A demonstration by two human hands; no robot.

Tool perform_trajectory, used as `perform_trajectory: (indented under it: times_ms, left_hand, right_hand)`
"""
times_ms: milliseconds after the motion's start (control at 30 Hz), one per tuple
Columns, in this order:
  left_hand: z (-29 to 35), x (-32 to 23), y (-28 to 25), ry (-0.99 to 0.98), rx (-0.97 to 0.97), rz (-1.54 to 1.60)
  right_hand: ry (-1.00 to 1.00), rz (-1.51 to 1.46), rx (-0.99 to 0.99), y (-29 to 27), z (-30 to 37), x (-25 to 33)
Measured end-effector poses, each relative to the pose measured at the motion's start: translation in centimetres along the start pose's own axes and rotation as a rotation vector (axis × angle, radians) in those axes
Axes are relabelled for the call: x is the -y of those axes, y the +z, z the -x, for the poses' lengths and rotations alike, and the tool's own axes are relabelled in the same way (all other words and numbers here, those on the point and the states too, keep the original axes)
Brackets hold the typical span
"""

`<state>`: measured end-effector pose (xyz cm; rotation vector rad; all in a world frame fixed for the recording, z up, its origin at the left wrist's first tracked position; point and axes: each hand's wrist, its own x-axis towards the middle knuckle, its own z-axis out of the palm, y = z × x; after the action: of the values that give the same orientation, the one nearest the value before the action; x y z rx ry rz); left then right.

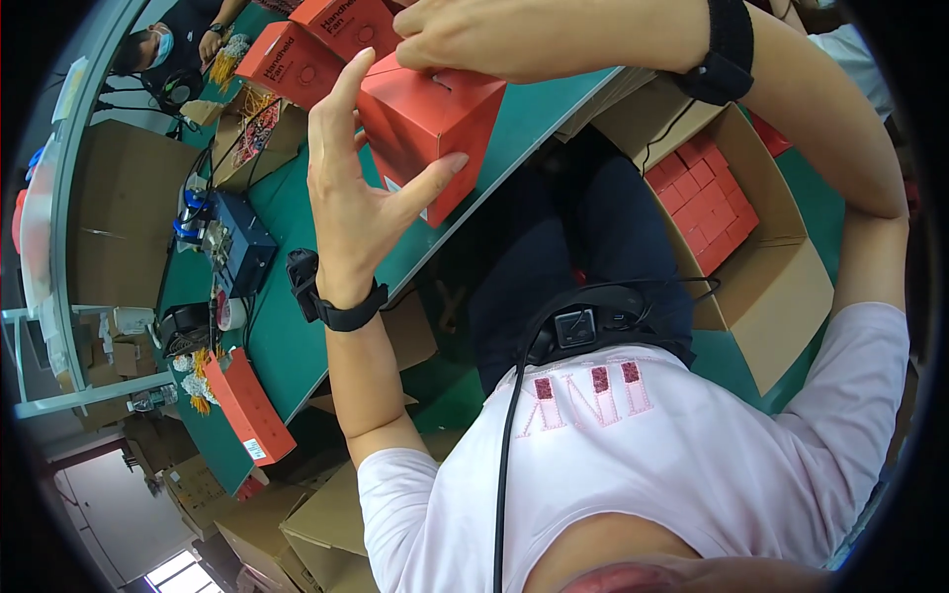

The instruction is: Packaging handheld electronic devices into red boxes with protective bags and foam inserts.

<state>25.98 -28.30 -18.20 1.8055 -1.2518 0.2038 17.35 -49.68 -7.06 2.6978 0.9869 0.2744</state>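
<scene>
**benchwatcher:** Watching the head cam remotely here. Where's the red carton [427,119] sitting relative to the hands right now?

**rig_op_remote:** It's up off the green table [297,326], sandwiched between both. My left hand [361,188] is spread wide open, palm against the box's near side, thumb running up one edge and a fingertip pressing the lower corner. More cradling than clamping. The right hand [534,40] comes in from above, fingers curled down over the top face where the flap is. I can't really tell if it's pinching the flap or just pushing on it, since the knuckles hide that bit.

**benchwatcher:** Which way does the long axis run?

**rig_op_remote:** Tilted, running from up near the right hand's fingers down and away toward the left hand's fingertip. So the top end lies right under the right hand, which is the nearer one to the flap; the left only props the side.

**benchwatcher:** Anything else close by?

**rig_op_remote:** More red boxes [331,40] just beyond the hands, a cardboard case of packed red boxes [707,203] below the right forearm, and a flat red carton [249,405] well below the left wrist.
</scene>
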Motion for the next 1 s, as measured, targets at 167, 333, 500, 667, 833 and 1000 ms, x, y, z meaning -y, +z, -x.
perform_trajectory:
  times_ms: [167, 333, 500, 667, 833, 1000]
  left_hand:
    - [0.7, -0.3, -1.0, 0.033, 0.041, -0.150]
    - [0.1, -0.3, -2.5, 0.115, 0.162, -0.217]
    - [-0.9, -2.6, -4.1, 0.133, 0.351, -0.336]
    - [0.4, -2.9, -3.8, 0.167, 0.316, -0.287]
    - [2.1, -1.4, -3.9, 0.300, 0.155, -0.171]
    - [2.9, -0.2, -4.4, 0.271, 0.127, -0.073]
  right_hand:
    - [-0.162, -0.037, -0.183, 1.9, -1.3, -1.0]
    - [-0.165, -0.241, 0.010, -1.4, -0.2, -0.1]
    - [-0.128, -0.257, 0.223, -3.6, -0.3, 1.0]
    - [0.100, -0.653, 0.384, -4.7, 0.3, 1.4]
    - [0.143, -0.764, 0.456, -4.4, 0.6, 2.1]
    - [0.169, -0.777, 0.207, -1.2, 1.0, 3.2]
